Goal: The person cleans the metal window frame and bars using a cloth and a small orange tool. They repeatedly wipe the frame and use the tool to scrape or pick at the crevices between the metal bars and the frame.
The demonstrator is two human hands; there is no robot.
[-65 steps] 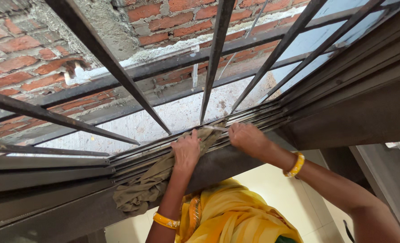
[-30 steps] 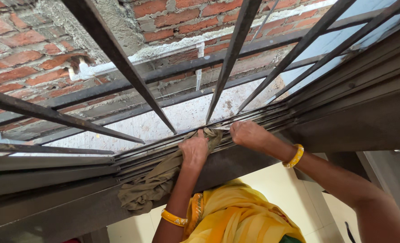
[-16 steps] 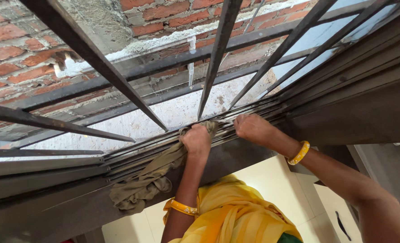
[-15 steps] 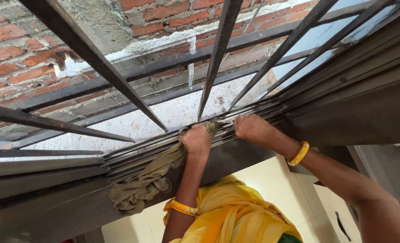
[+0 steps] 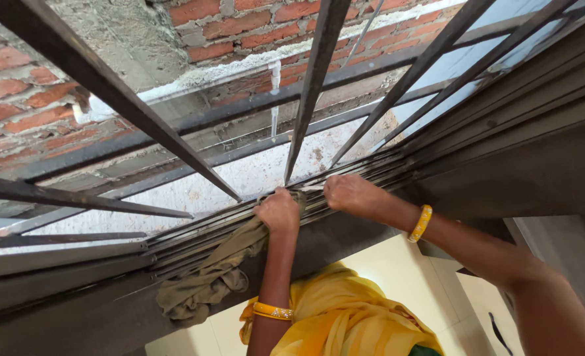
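My left hand (image 5: 279,211) is fisted on an olive-brown cloth (image 5: 207,283), pressing its upper end into the grooves of a dark metal window track (image 5: 174,238). The rest of the cloth hangs bunched over the sill to the lower left. My right hand (image 5: 348,194) rests on the same track just to the right, its fingers curled and pinching a thin pale strip (image 5: 312,188) at the cloth's tip. Both wrists wear yellow bangles.
Dark iron grille bars (image 5: 312,86) stand close behind the track, with a brick wall (image 5: 16,99) and a pale rough ledge (image 5: 259,175) beyond. A sliding window frame (image 5: 523,158) is at the right. Below are my yellow garment (image 5: 345,316) and a cream tiled floor (image 5: 398,264).
My left hand went from lying flat on the cloth to a fist and pushed the cloth's end along the track, closer to my right hand. The right hand stayed at the same spot.
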